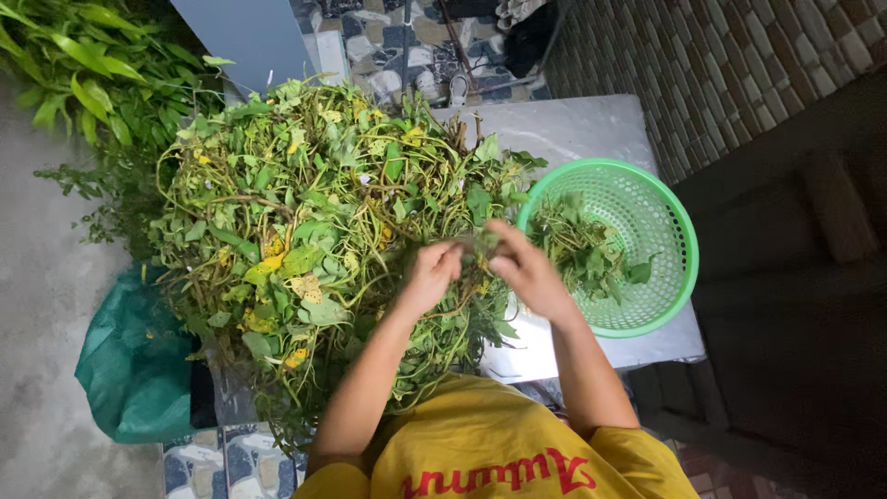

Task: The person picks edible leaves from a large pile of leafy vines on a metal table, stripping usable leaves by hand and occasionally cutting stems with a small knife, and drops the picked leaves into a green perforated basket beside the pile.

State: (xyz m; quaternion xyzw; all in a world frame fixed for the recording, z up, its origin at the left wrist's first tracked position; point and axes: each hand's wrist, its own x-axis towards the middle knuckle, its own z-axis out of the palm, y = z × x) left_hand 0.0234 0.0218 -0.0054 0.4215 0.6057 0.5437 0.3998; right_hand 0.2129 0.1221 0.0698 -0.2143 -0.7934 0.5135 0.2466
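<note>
Both hands meet over the near edge of the big tangled heap of green and yellowing leafy vines [314, 222] on the pale stone tabletop [573, 129]; the left hand [430, 275] and right hand [527, 268] each pinch one small leafy green sprig [480, 244] between fingertips; just right sits the round green plastic mesh basket [670, 231], holding picked leaves; a crumpled teal sack [134, 360] lies at the left.

We see a green bag [129, 370] lying on the grey floor at the left, near some potted leafy plants [88, 55]. A grey board [245, 37] leans at the top, beside patterned floor tiles [388, 42]. A brick-patterned wall [739, 65] stands at right.
</note>
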